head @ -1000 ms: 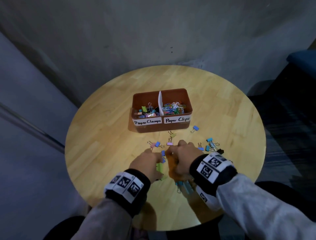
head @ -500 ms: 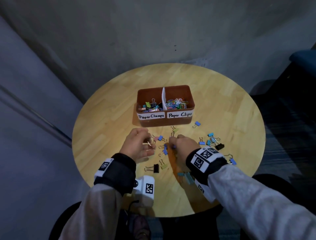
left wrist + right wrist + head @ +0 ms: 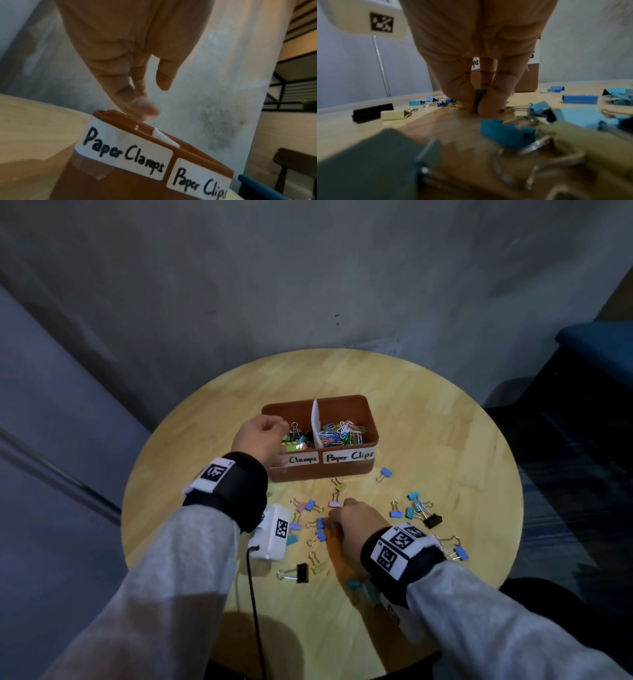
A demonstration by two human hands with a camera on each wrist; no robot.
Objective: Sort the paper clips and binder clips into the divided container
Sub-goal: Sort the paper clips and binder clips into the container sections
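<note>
**Sorting status: binder clips partly transferred**

Grey concrete walls surround a round, light wooden table [image 3: 428,412] at the centre of the head view. A brown plastic divided container [image 3: 371,436] stands in the middle of the frame, with a white divider and two white hand-lettered labels: "Paper Clamps" on the left, "Paper Clips" on the right.

Progress, as judged from the layout:
- The right compartment holds a heap of coloured wire paper clips [image 3: 342,433]. No loose paper clips can be made out on the table.
- The left compartment holds some binder clips.
- Many coloured binder clips [image 3: 397,513] lie scattered below the container, in the lower middle of the frame, among them a black one [image 3: 302,572]. The binder-clip portion is roughly half complete.

Hand state:
- The left hand [image 3: 262,440] hangs over the left compartment. In the left wrist view its fingers [image 3: 144,106] point downward, loosely extended and blurred, with nothing visible between them.
- The right hand [image 3: 356,523] is down among the scattered clips. In the right wrist view its fingertips [image 3: 489,106] pinch a small blue binder clip [image 3: 480,94] at the table surface.
</note>
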